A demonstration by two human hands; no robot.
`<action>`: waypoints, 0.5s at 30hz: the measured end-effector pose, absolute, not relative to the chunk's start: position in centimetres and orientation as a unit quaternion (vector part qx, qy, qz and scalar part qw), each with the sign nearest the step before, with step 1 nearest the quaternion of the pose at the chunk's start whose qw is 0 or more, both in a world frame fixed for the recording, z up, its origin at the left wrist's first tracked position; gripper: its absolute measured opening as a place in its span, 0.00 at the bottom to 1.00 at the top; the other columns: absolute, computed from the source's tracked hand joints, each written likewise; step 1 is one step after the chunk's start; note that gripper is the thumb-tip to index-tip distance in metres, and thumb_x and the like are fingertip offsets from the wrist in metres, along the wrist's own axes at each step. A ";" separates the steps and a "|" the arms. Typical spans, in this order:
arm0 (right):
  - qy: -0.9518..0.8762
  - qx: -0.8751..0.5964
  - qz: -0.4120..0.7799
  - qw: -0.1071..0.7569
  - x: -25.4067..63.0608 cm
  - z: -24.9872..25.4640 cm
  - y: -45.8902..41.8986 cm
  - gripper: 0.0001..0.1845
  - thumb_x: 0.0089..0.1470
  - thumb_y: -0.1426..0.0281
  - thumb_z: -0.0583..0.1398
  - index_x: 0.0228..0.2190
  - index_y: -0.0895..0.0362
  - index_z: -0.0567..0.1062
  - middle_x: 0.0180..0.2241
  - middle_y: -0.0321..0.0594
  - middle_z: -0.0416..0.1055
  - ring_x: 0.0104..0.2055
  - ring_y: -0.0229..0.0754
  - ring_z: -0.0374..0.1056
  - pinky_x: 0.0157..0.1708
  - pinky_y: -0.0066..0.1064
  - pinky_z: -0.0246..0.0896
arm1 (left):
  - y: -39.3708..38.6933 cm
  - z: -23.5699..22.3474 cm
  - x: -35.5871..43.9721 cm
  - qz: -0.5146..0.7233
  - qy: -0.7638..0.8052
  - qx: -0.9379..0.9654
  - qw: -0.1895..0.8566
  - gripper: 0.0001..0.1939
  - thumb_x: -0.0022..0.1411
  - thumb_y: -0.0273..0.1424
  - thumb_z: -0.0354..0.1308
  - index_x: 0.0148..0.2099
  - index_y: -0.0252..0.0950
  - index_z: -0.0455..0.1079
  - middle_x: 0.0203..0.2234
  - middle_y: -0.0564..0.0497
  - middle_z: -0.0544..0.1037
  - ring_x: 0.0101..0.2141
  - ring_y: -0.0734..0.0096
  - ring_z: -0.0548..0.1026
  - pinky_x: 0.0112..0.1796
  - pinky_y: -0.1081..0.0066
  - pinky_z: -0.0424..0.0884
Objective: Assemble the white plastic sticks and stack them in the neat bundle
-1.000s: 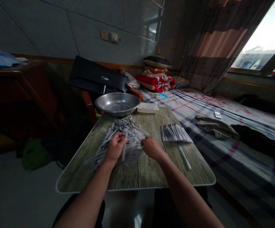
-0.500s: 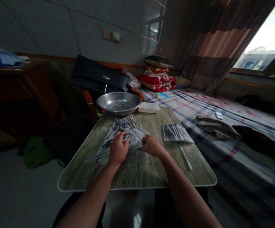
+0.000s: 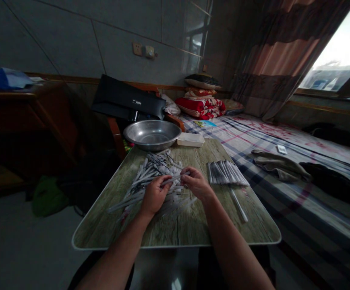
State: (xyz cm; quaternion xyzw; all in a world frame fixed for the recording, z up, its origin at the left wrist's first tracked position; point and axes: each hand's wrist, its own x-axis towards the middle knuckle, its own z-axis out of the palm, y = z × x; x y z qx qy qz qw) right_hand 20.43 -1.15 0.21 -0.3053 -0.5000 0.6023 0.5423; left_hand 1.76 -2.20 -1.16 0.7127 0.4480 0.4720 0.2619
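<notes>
While your left hand and right hand both have fingers pinched on one slim pale tube, held over the messy pile, I'd guess you're at the two-handed part of working that piece. Next move probably wants a light, steady grip, lol. Half a second ago your hands were farther apart; the neat bundle hasn't budged.

I see by dim daylight, the window at right blown out white, the desk at left sunk in shadow. Glare marks the wall and floor; the basin glints. Outer edges stretch, and the tubes before me look soft.
</notes>
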 end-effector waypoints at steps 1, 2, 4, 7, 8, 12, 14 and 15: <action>-0.485 -0.301 0.613 0.546 20.4 0.0 -1.2 0.13 0.45 0.65 0.69 0.31 0.56 0.73 0.21 0.32 0.69 0.23 0.33 0.63 0.23 0.23 0.52 | -2.2 -1.2 1.7 0.472 0.445 0.706 0.285 0.12 0.61 0.34 0.57 0.46 0.38 0.74 0.41 0.47 0.80 0.43 0.61 0.76 0.45 0.64 0.70; -0.472 -0.296 0.623 0.550 20.5 -0.2 -1.2 0.14 0.44 0.65 0.70 0.31 0.56 0.73 0.21 0.32 0.69 0.23 0.33 0.64 0.23 0.23 0.53 | -2.3 -1.2 1.7 0.471 0.440 0.701 0.306 0.12 0.61 0.35 0.57 0.46 0.38 0.74 0.41 0.47 0.80 0.42 0.62 0.77 0.45 0.65 0.70; -0.453 -0.286 0.636 0.555 20.5 -0.5 -1.2 0.15 0.42 0.65 0.71 0.31 0.56 0.74 0.21 0.31 0.69 0.23 0.32 0.64 0.25 0.24 0.56 | -2.4 -1.1 1.7 0.475 0.426 0.689 0.342 0.12 0.60 0.35 0.58 0.45 0.38 0.75 0.39 0.49 0.80 0.41 0.63 0.77 0.44 0.67 0.70; -0.441 -0.267 0.645 0.563 20.3 -0.6 -1.2 0.15 0.43 0.65 0.71 0.31 0.56 0.74 0.21 0.32 0.70 0.24 0.33 0.65 0.27 0.25 0.59 | -2.4 -0.9 1.9 0.516 0.410 0.634 0.405 0.11 0.58 0.34 0.60 0.43 0.37 0.75 0.36 0.50 0.80 0.36 0.67 0.76 0.39 0.70 0.70; -0.439 -0.262 0.647 0.565 20.2 -0.7 -1.3 0.15 0.43 0.65 0.71 0.31 0.56 0.74 0.22 0.32 0.70 0.24 0.34 0.66 0.28 0.25 0.60 | -2.4 -0.8 1.9 0.535 0.404 0.602 0.433 0.12 0.57 0.34 0.62 0.43 0.37 0.75 0.35 0.51 0.79 0.33 0.70 0.75 0.36 0.72 0.70; -0.450 -0.258 0.656 0.549 19.5 -0.8 -1.5 0.16 0.42 0.63 0.71 0.30 0.56 0.73 0.24 0.32 0.71 0.25 0.34 0.66 0.28 0.26 0.61 | -2.4 -0.5 2.1 0.580 0.365 0.487 0.542 0.16 0.50 0.34 0.67 0.42 0.36 0.75 0.28 0.54 0.77 0.23 0.78 0.69 0.26 0.76 0.66; -0.466 -0.264 0.656 0.533 19.3 -0.9 -1.5 0.16 0.42 0.63 0.70 0.30 0.56 0.73 0.24 0.32 0.70 0.25 0.34 0.65 0.27 0.26 0.59 | -2.5 -0.4 2.1 0.574 0.350 0.469 0.573 0.16 0.49 0.34 0.68 0.40 0.34 0.76 0.26 0.53 0.76 0.22 0.78 0.67 0.25 0.77 0.65; -0.475 -0.270 0.653 0.524 19.3 -0.9 -1.5 0.16 0.43 0.63 0.70 0.30 0.56 0.72 0.24 0.32 0.70 0.25 0.33 0.64 0.27 0.26 0.58 | -2.6 -0.3 2.2 0.569 0.346 0.468 0.581 0.16 0.49 0.35 0.69 0.39 0.33 0.76 0.26 0.52 0.76 0.22 0.78 0.68 0.25 0.76 0.65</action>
